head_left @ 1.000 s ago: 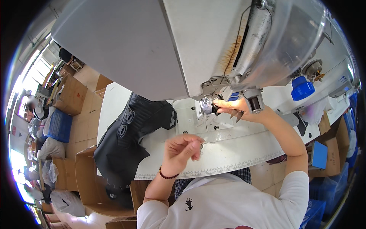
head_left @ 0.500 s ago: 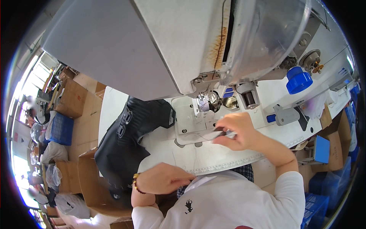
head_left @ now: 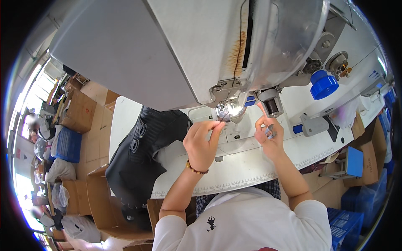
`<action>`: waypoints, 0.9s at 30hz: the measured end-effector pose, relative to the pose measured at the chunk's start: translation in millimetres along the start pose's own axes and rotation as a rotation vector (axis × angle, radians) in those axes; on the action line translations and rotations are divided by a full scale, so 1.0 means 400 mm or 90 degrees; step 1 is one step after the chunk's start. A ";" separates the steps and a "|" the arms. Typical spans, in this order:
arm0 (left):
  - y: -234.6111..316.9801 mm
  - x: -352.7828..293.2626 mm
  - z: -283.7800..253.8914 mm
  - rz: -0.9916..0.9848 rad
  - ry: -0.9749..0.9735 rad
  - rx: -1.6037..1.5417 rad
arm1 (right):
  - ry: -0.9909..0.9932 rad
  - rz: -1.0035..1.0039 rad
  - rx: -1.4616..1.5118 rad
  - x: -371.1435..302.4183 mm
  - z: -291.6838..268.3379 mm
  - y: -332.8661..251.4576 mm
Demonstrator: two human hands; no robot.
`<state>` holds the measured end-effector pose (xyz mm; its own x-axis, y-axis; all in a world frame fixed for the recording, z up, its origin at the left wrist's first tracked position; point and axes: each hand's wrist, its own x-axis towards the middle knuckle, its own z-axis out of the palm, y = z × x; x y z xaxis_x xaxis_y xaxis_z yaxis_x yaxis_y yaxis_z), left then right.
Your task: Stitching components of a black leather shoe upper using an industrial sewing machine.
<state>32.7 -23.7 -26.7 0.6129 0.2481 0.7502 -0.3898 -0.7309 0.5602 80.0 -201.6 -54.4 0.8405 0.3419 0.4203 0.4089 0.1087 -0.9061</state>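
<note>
The white sewing machine [head_left: 176, 50] fills the upper middle, its lit needle area above the white bed. My left hand [head_left: 202, 142] is raised just in front of the needle, thumb and forefinger pinched on a dark thread that is barely visible. My right hand [head_left: 271, 138] is right of the needle, below the dark bobbin [head_left: 273, 107]. Its forefinger reaches up toward the machine, while the other fingers curl round small grey thread snips [head_left: 270, 131], mostly hidden in the palm. Left of my left hand lies a black ribbed fabric piece [head_left: 140, 146] with oval loops, hanging over the table's edge.
A ruler strip [head_left: 234, 184] runs along the front edge of the white table. An open cardboard box [head_left: 98, 201] stands under the fabric. A blue knob [head_left: 323, 85] sticks out at the machine's right. Blue crates [head_left: 345, 226] and cartons stand lower right.
My left hand has risen from near my lap to the needle and pinched there. My right hand has shifted slightly right, with the snips turned into the palm and the forefinger extended upward.
</note>
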 end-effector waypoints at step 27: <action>-0.070 -0.218 -0.139 -0.351 -0.330 -0.021 | 0.607 -0.089 -0.253 0.081 -1.476 -0.131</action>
<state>-47.9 10.3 -88.4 0.9666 0.2355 0.1009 0.0520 -0.5659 0.8228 295.9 -747.2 35.3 0.6384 -0.5479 0.5406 0.4663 -0.2835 -0.8380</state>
